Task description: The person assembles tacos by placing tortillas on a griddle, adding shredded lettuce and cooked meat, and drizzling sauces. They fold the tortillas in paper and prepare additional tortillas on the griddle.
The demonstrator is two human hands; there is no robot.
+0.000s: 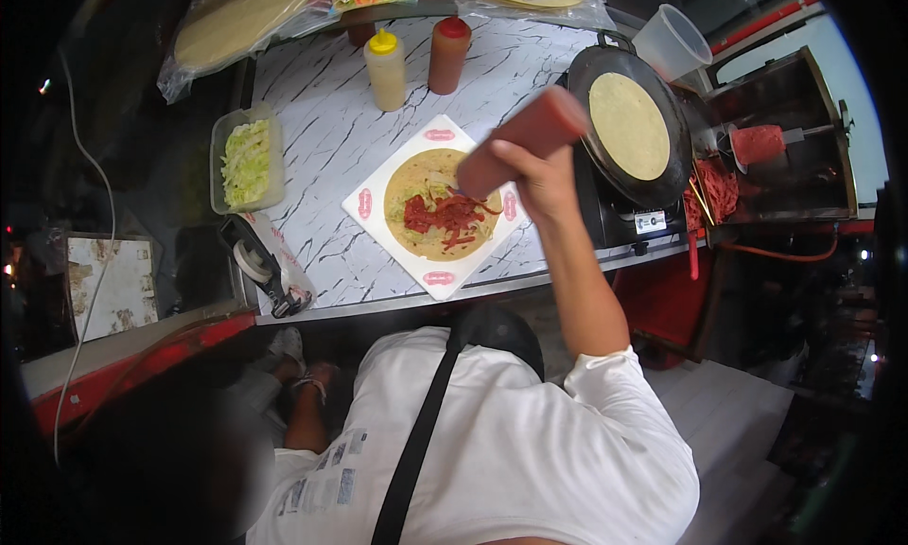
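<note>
My right hand [541, 178] is wrapped round a red squeeze bottle [534, 133], tipped nozzle-down and slightly blurred. Its lower end is over the right side of a flatbread [402, 187], and its nozzle is hard to make out. Red meat strips [452, 219] and some shredded lettuce lie on the flatbread, on a white square paper [374, 225] with red printed marks. Below the counter's front edge, in shadow, hangs my left arm with a band at the wrist. The fingers of my left hand [323, 370] cannot be made out.
A black pan [680, 133] holding another flatbread [629, 127] stands on a stove at right, beside a meat spit [759, 146]. Two upright sauce bottles [386, 77] stand behind the paper. Left are a lettuce tub [275, 167] and a tape dispenser [257, 261]. Another person is at lower left.
</note>
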